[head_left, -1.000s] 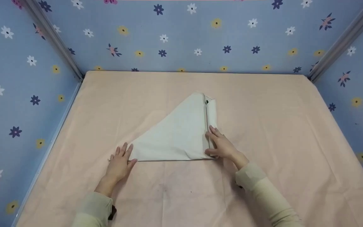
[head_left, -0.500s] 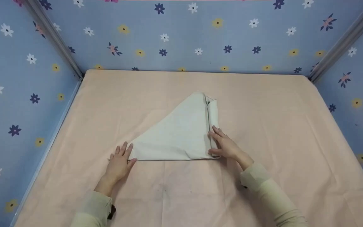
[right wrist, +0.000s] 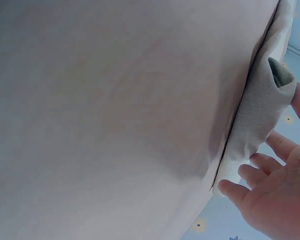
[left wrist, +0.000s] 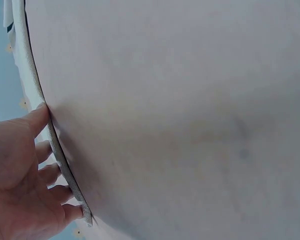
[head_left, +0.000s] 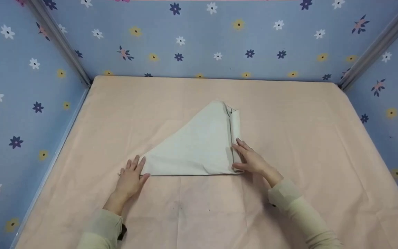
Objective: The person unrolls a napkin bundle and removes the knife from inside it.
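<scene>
A pale, whitish-green folded cloth (head_left: 188, 148) lies flat, tapering to a narrow left corner. Along its right side runs a narrow folded strip (head_left: 236, 124), with a dark gap beside it. My left hand (head_left: 128, 181) rests on the left corner, fingers spread and nearly straight. In the left wrist view its thumb and fingertips touch the cloth's edge (left wrist: 65, 165). On the strip's near end lies my right hand (head_left: 252, 162), fingers extended and thumb apart. The right wrist view shows the strip's open, rolled end (right wrist: 280, 75) by the thumb; the fingertips touch the cloth farther along.
A peach-coloured sheet (head_left: 288, 131) with light creases covers the table. Blue flower-patterned panels (head_left: 199, 41) enclose the back and both sides, with grey metal posts (head_left: 371, 48) at the rear corners.
My right hand has shifted slightly to the right, and the folded strip has moved right with it. The left hand stays on the left corner.
</scene>
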The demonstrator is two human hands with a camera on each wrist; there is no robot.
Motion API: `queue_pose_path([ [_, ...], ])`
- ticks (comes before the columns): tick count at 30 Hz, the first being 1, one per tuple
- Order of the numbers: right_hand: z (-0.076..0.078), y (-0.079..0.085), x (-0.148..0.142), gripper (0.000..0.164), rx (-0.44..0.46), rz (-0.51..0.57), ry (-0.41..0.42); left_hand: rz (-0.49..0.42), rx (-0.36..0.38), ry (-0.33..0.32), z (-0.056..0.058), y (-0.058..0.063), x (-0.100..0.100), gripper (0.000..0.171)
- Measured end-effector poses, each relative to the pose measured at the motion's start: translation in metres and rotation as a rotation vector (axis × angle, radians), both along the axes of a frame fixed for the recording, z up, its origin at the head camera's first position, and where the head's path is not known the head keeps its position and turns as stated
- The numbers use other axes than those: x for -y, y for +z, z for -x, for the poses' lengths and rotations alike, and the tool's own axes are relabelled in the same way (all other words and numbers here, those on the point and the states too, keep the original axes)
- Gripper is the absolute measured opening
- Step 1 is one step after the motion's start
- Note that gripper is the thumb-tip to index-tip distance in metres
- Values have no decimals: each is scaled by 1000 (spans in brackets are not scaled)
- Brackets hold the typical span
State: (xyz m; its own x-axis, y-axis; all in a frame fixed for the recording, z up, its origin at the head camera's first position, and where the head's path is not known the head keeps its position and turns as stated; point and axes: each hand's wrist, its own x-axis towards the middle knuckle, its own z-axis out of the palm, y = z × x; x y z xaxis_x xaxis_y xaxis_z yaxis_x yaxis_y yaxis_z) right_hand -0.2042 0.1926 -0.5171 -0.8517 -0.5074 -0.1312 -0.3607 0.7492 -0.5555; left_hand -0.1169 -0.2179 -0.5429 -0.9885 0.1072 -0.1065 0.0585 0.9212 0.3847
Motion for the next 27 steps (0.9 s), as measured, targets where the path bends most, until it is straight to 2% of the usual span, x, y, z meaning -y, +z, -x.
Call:
queue_pose_path([
  [27, -3, -1, -24, 72, 42, 76, -9, 13, 17, 7, 0, 1, 0, 60],
])
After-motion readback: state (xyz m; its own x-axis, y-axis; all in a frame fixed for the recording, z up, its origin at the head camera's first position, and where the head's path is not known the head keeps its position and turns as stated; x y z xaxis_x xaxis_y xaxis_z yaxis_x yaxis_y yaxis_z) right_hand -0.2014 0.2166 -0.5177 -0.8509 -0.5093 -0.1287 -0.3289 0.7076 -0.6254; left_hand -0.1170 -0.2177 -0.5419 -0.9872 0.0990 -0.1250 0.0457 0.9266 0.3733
